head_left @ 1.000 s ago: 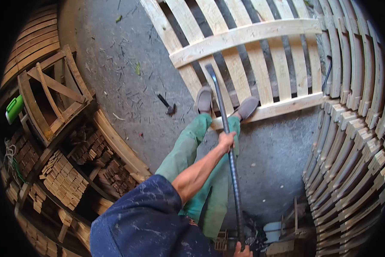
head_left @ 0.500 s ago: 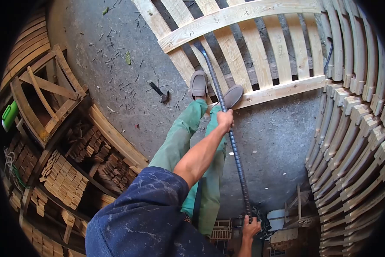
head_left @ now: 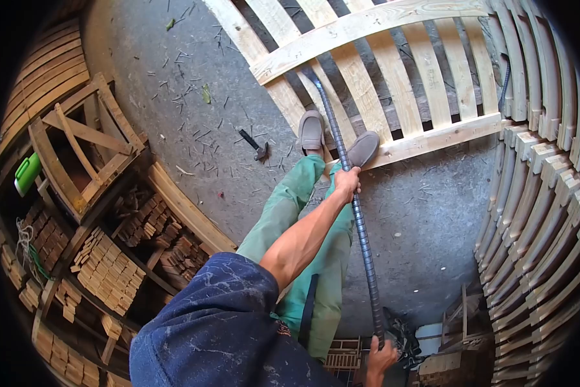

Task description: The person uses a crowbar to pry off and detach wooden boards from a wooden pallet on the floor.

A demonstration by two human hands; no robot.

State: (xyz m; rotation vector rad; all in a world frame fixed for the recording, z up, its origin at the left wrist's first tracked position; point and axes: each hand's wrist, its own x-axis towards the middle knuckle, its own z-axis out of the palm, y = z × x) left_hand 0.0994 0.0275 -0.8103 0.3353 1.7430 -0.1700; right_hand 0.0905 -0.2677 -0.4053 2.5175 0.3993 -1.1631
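My left hand (head_left: 347, 184) is wrapped around the middle of a long, ribbed metal pry bar (head_left: 367, 258). Near the bar's lower end, my right hand (head_left: 381, 355) grips it as well. The bar's bent far tip reaches in between the slats of a pale wooden pallet (head_left: 393, 64), under the curved-looking cross board; the very end is hidden. My shoes (head_left: 364, 149) are at the pallet's near corner, one on each side of the bar.
A hammer (head_left: 254, 145) lies on the concrete floor among scattered nails. Wooden pallets (head_left: 541, 168) are stacked at the right. On the left stand a wooden frame (head_left: 86, 148), a green plastic container (head_left: 27, 173) and shelves of stacked wood pieces (head_left: 109, 267). Another ribbed bar (head_left: 505, 84) leans by the stack.
The whole view has shifted, so things appear slightly further right and lower. Both hands keep their hold on the pry bar, whose tip stays at the pallet.
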